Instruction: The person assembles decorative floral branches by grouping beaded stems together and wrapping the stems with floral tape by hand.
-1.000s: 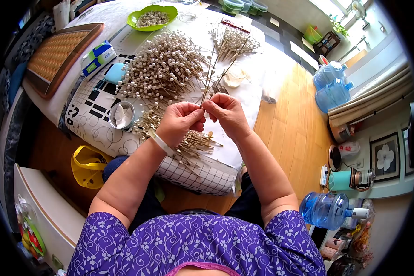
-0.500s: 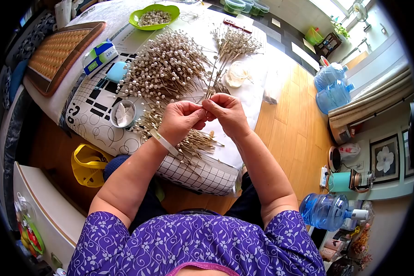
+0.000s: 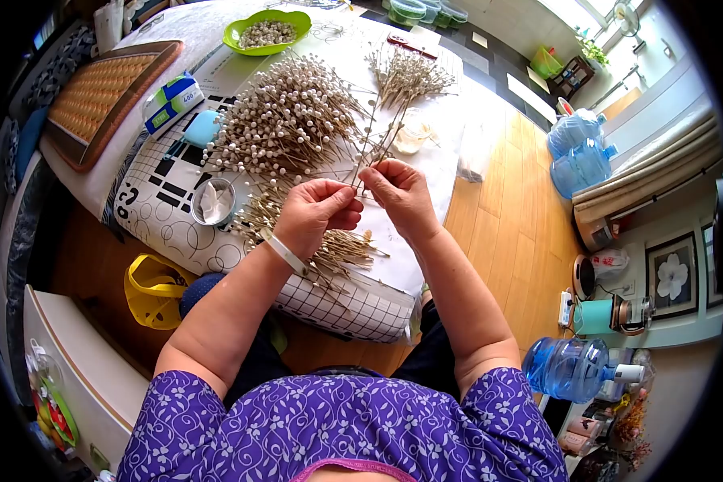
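Observation:
My left hand [image 3: 320,212] and my right hand [image 3: 399,195] are close together over the near part of the table. Each pinches thin brown stems [image 3: 372,132] that rise away from me between the fingertips. Behind my left hand spreads a large heap of dried stems with white round heads [image 3: 285,112]. A smaller bunch [image 3: 410,76] lies beyond the held stems. Under my left wrist are more loose stems [image 3: 333,253]. To the left stands a round container with white pieces [image 3: 214,201].
A green bowl of white heads [image 3: 267,34], a tissue pack [image 3: 173,102], a light blue object [image 3: 202,128] and a clear round container [image 3: 410,136] sit on the table [image 3: 169,233]. A yellow bag [image 3: 154,291] is at lower left, water bottles [image 3: 580,165] at right.
My hands have moved slightly apart, and the held stems now spread between them. The heaps have not visibly changed.

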Demonstrator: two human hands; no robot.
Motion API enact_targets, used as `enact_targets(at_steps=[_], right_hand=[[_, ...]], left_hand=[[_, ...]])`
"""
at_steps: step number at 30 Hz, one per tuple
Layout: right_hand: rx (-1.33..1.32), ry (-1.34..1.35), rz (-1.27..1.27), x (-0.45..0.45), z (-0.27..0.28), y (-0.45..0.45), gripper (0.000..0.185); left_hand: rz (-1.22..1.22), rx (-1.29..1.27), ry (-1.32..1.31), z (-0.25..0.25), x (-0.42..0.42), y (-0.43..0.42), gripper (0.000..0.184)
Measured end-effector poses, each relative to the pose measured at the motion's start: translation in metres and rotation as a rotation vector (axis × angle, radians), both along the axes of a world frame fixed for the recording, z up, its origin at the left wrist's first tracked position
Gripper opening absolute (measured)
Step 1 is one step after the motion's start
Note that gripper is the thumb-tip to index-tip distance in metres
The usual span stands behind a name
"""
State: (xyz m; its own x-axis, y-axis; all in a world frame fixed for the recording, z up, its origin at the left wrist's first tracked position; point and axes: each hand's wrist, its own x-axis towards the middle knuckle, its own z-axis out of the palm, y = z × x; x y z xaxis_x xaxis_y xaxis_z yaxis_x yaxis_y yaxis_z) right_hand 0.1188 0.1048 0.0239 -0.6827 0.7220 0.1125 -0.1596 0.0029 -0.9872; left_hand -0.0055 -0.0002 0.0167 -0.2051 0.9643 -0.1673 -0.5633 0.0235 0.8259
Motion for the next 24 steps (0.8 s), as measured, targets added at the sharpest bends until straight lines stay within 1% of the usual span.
enact_targets(at_steps=[4, 9, 13, 18, 22, 24], right_hand=[[-0.042, 0.051, 0.067, 0.0011, -0.0008, 0.0028, 0.013], [-0.095, 0.033, 0.092, 0.0011, 0.0051, -0.001, 0.013], [-0.11, 0.032, 0.081, 0.0017, 0.0028, 0.0008, 0.015], [-0.131, 0.011, 0.123, -0.0027, -0.0035, -0.0026, 0.013], [-0.062, -0.021, 0.142, -0.0007, 0.0019, -0.0009, 0.013], [-0.061, -0.031, 0.148, 0.0021, 0.0042, 0.0015, 0.013]], left_hand=[[-0.055, -0.014, 0.009, -0.0018, 0.0007, 0.0007, 0.011], [0.013, 0.023, 0.093, -0.0011, 0.0011, 0.0003, 0.011], [0.04, 0.04, 0.104, -0.0003, -0.0013, 0.0018, 0.012], [0.059, 0.08, 0.228, -0.0038, 0.0001, 0.0026, 0.013], [0.022, 0.067, 0.206, -0.0008, -0.0028, 0.002, 0.013], [-0.038, 0.012, 0.149, 0.0025, -0.0036, 0.0008, 0.013]])
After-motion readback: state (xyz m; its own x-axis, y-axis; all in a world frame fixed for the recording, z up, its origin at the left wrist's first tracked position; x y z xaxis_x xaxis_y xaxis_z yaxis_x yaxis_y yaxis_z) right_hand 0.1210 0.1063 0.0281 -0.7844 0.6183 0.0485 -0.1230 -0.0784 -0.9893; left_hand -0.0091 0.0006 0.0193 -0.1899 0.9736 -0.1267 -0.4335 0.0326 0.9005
